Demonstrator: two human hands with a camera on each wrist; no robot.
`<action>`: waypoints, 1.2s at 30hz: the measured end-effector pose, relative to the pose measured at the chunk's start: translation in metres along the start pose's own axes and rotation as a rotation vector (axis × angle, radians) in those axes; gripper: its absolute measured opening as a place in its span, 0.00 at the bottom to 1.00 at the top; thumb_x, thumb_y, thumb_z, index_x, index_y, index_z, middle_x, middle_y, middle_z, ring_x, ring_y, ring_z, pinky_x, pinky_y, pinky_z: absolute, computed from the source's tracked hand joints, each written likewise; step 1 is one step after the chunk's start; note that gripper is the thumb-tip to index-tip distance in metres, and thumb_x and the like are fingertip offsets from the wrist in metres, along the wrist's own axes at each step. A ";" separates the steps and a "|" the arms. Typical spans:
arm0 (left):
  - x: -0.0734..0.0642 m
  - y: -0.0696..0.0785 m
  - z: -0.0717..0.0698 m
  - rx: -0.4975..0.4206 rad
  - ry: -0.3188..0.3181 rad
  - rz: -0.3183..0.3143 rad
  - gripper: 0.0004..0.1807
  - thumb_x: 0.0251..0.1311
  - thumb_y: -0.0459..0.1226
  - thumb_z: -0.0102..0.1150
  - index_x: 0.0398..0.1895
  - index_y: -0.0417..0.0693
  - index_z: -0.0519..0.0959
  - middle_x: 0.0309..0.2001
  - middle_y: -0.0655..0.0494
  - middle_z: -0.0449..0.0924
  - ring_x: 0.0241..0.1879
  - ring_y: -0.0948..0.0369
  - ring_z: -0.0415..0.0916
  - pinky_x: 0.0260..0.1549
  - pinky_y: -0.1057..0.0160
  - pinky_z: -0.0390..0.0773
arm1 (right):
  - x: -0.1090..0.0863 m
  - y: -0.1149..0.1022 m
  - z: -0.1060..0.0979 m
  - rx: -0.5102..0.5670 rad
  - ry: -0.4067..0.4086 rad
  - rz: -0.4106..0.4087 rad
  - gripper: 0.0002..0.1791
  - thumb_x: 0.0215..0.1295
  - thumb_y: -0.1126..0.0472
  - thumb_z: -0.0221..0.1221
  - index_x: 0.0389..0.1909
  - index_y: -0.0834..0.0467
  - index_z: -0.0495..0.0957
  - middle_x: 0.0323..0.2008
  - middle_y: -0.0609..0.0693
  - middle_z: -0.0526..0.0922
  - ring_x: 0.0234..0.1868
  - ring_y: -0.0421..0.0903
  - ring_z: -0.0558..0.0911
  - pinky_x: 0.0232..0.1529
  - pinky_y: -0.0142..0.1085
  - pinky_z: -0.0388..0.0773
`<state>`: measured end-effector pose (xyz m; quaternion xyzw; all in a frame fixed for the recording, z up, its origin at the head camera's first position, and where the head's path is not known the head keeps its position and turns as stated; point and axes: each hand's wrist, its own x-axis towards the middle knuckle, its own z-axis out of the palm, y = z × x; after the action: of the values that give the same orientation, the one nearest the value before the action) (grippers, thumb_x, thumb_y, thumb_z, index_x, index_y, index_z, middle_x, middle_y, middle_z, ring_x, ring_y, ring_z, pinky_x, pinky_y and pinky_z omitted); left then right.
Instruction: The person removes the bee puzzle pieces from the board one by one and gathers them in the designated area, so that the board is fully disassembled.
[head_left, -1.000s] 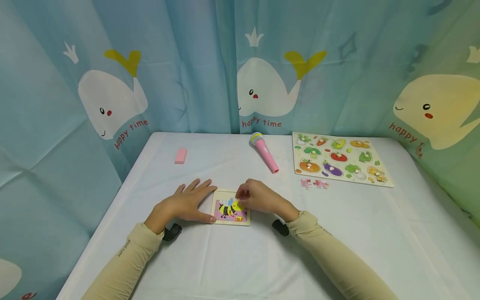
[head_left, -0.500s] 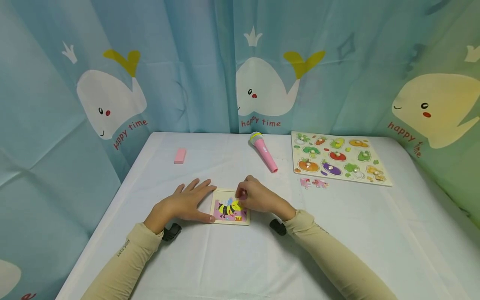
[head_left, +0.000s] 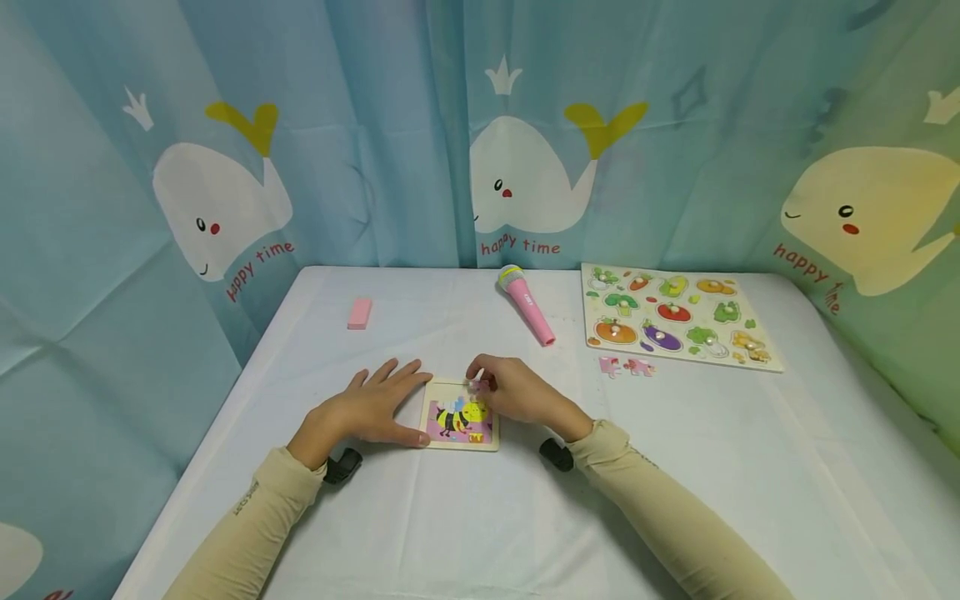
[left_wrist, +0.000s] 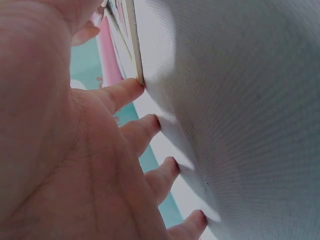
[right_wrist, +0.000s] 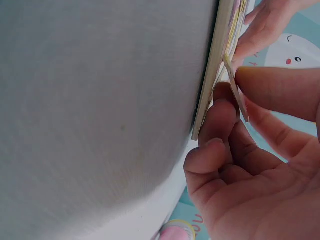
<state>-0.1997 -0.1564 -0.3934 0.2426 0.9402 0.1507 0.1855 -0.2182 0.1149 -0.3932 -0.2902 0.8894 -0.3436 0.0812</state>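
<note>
A small square wooden puzzle tray lies on the white table, with a yellow-and-black bee picture on a pink ground inside it. The bare strip of the tray runs along its far side. My left hand is spread, its thumb and index fingertip at the tray's left corners. Over the far right corner, my right hand pinches a thin pink jigsaw piece between thumb and fingers. Seen from the right wrist, that jigsaw piece is tilted, one end close to the tray's surface.
Two loose pink jigsaw pieces lie right of the tray, just before a vegetable peg-puzzle board. A pink toy microphone lies behind the right hand. A pink block stands at the back left. Whale-print curtains surround the table.
My right fingers have shifted slightly, and more of the pink jigsaw piece shows above the bee's head. My left hand keeps its place at the tray.
</note>
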 end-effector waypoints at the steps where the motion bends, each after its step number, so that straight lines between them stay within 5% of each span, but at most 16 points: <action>1: 0.000 0.000 0.000 -0.002 0.000 0.000 0.56 0.61 0.63 0.72 0.86 0.53 0.58 0.87 0.47 0.46 0.84 0.39 0.37 0.75 0.27 0.39 | 0.000 0.000 0.000 0.006 0.007 0.013 0.11 0.69 0.75 0.62 0.50 0.64 0.81 0.33 0.50 0.81 0.35 0.44 0.78 0.38 0.35 0.78; 7: 0.000 0.000 0.000 -0.002 0.005 0.000 0.56 0.61 0.63 0.73 0.86 0.52 0.59 0.87 0.46 0.46 0.84 0.38 0.38 0.75 0.26 0.40 | 0.000 0.004 -0.005 0.049 0.061 0.097 0.06 0.69 0.70 0.65 0.46 0.63 0.82 0.33 0.49 0.82 0.34 0.44 0.78 0.37 0.36 0.77; 15: 0.000 0.001 0.000 0.004 0.002 -0.014 0.56 0.60 0.63 0.73 0.86 0.53 0.58 0.87 0.47 0.46 0.84 0.39 0.38 0.75 0.27 0.40 | -0.009 0.012 -0.020 0.105 0.112 0.090 0.03 0.69 0.70 0.66 0.41 0.63 0.83 0.34 0.49 0.83 0.36 0.45 0.78 0.38 0.37 0.77; 36: -0.001 0.001 0.000 -0.004 0.007 -0.007 0.56 0.60 0.63 0.73 0.86 0.52 0.58 0.87 0.46 0.46 0.84 0.38 0.39 0.75 0.27 0.40 | -0.046 0.044 -0.063 0.230 0.183 0.174 0.07 0.72 0.72 0.63 0.48 0.69 0.83 0.39 0.57 0.85 0.37 0.47 0.82 0.37 0.32 0.80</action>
<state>-0.1984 -0.1557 -0.3931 0.2385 0.9414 0.1530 0.1831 -0.2227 0.2029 -0.3775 -0.1686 0.8697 -0.4597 0.0621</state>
